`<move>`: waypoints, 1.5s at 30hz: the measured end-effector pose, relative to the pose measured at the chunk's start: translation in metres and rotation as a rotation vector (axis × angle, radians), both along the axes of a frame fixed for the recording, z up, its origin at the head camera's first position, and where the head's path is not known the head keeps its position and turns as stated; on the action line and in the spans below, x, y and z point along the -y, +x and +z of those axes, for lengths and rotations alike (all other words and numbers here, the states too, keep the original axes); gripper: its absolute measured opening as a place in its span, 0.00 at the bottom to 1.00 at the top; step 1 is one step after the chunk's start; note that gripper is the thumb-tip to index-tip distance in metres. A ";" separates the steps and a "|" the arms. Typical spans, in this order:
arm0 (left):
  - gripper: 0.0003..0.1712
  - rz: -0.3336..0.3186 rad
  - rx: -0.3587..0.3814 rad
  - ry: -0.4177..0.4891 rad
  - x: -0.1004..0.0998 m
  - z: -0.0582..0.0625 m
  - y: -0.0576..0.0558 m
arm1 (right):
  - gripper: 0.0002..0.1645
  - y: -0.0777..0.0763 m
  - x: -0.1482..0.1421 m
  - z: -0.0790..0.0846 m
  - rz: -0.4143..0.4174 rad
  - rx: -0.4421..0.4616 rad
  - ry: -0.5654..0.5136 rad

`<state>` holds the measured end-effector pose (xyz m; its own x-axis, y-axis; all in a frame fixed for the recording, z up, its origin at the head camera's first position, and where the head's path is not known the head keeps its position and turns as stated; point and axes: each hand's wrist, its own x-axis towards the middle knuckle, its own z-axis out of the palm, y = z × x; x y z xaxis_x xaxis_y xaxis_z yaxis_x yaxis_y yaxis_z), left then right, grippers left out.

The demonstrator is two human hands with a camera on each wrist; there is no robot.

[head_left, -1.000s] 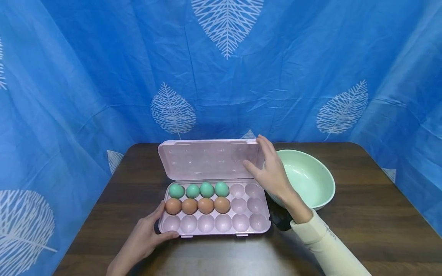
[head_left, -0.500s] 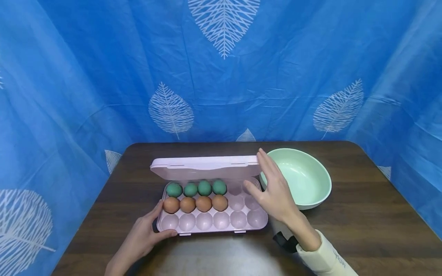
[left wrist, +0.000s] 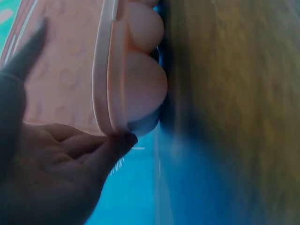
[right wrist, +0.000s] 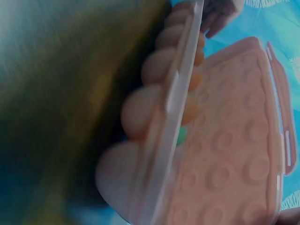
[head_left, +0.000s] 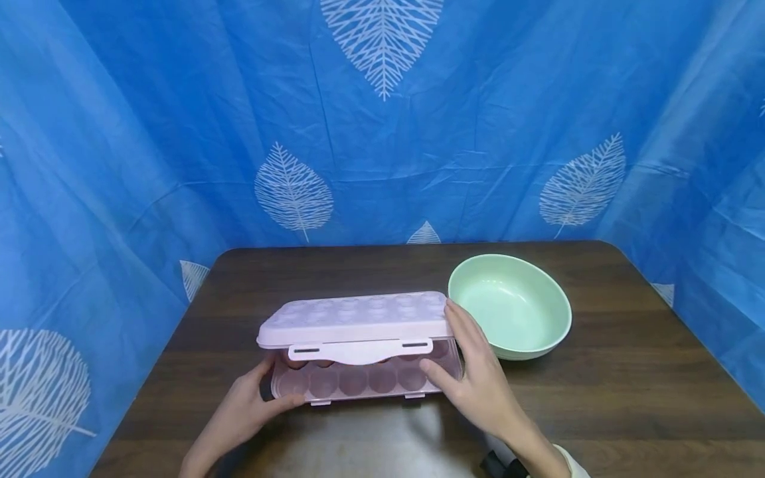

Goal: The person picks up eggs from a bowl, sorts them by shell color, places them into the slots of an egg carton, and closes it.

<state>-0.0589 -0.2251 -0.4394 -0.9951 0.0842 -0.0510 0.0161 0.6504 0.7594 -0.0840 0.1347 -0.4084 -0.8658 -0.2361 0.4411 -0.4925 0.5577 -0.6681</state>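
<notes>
A pink plastic egg box sits near the middle of the table. Its lid is tilted partway down over the cupped tray. Brown eggs peek out below the lid in the head view. From the right wrist, brown eggs and a bit of a green egg show between tray and lid. My left hand grips the tray's left end, thumb at the front corner. My right hand touches the lid's right end with extended fingers, its thumb lying in front of the tray's right part.
A pale green bowl stands just behind and right of the egg box, close to my right hand. The brown wooden table extends to both sides. Behind it hangs a blue cloth with white leaf prints.
The lid has swung from upright forward and down over the tray, hiding the green eggs in the head view. My right hand came down and toward me with it; my left hand stayed put.
</notes>
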 end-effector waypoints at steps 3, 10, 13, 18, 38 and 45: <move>0.56 0.022 0.072 0.082 0.003 0.005 0.003 | 0.50 0.006 0.002 -0.006 -0.011 0.026 0.017; 0.68 0.114 -0.076 -0.080 -0.002 0.013 0.005 | 0.48 0.010 0.007 -0.015 -0.022 0.031 0.057; 0.70 0.092 -0.164 -0.229 -0.009 0.015 0.004 | 0.48 0.010 0.011 -0.019 -0.022 0.038 0.106; 0.69 -0.024 -0.261 -0.410 -0.021 0.010 0.000 | 0.48 0.009 0.016 -0.028 -0.009 -0.010 0.191; 0.62 -0.211 -0.296 -0.735 -0.026 0.004 -0.008 | 0.38 -0.003 0.033 -0.038 0.091 -0.206 0.594; 0.59 -0.240 -0.393 -0.910 -0.031 0.005 -0.004 | 0.36 -0.003 0.032 -0.035 0.088 -0.305 0.686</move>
<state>-0.0631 -0.1943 -0.4341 -0.9172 0.3762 0.1310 0.3639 0.9251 -0.1090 -0.0869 0.1024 -0.4433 -0.6942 -0.6067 0.3873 -0.6620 0.7494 -0.0125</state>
